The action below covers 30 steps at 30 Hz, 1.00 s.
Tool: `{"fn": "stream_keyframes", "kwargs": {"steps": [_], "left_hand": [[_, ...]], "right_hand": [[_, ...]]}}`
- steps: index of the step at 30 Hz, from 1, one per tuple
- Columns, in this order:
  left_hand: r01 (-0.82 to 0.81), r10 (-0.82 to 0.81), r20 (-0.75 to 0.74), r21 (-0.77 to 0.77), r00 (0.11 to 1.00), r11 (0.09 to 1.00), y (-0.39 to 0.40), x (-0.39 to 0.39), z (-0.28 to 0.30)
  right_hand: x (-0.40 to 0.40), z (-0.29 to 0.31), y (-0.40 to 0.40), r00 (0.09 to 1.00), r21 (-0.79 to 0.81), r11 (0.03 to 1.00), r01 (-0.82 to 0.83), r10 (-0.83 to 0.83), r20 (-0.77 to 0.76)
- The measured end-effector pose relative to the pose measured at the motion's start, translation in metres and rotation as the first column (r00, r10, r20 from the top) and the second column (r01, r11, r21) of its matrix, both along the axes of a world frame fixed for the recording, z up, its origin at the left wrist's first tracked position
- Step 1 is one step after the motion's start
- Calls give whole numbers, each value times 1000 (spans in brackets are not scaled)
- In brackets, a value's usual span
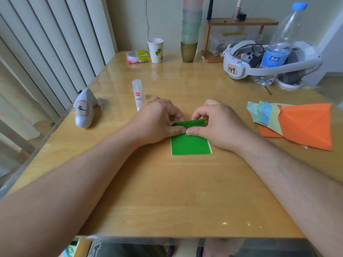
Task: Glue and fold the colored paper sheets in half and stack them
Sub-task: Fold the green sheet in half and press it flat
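Note:
A green paper sheet (189, 144) lies on the wooden table (167, 191) in the middle, its far edge curled up and over toward me. My left hand (157, 121) pinches that raised edge on its left side, thumb pressed on the green paper. My right hand (219, 123) pinches the same edge on the right, its thumb tip touching the left thumb. A white glue stick (138, 94) stands upright just left of my left hand. A fanned pile of colored sheets (300, 123), orange on top with pale green and blue ones, lies at the right.
A white shark-shaped toy (84, 110) lies near the left edge. At the back stand a paper cup (156, 51), a packet (137, 56), stacked cups (190, 34), a headset (259, 60), a water bottle (278, 47) and a small wooden shelf (241, 22).

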<state>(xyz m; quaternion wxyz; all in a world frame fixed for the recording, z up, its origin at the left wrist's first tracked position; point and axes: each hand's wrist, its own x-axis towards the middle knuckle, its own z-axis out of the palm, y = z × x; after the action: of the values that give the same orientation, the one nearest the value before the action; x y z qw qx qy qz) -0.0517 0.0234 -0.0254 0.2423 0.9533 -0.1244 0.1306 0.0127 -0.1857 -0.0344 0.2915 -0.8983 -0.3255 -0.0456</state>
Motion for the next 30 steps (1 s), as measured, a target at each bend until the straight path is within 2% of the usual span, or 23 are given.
{"fn": "stream_keyframes", "kwargs": {"steps": [10,23,30], "left_hand": [[-21,21,8,3,1000,1000,4,0,-2],[-55,54,22,14,998,998,5,4,-3],[-75,75,21,2,997,997,4,7,-6]], "right_hand": [[2,3,-4,999,-43,998,46,-45,2],[4,-3,-3,997,-17,997,73,-72,33],[11,4,4,999,-107,993,50,-47,25]]}}
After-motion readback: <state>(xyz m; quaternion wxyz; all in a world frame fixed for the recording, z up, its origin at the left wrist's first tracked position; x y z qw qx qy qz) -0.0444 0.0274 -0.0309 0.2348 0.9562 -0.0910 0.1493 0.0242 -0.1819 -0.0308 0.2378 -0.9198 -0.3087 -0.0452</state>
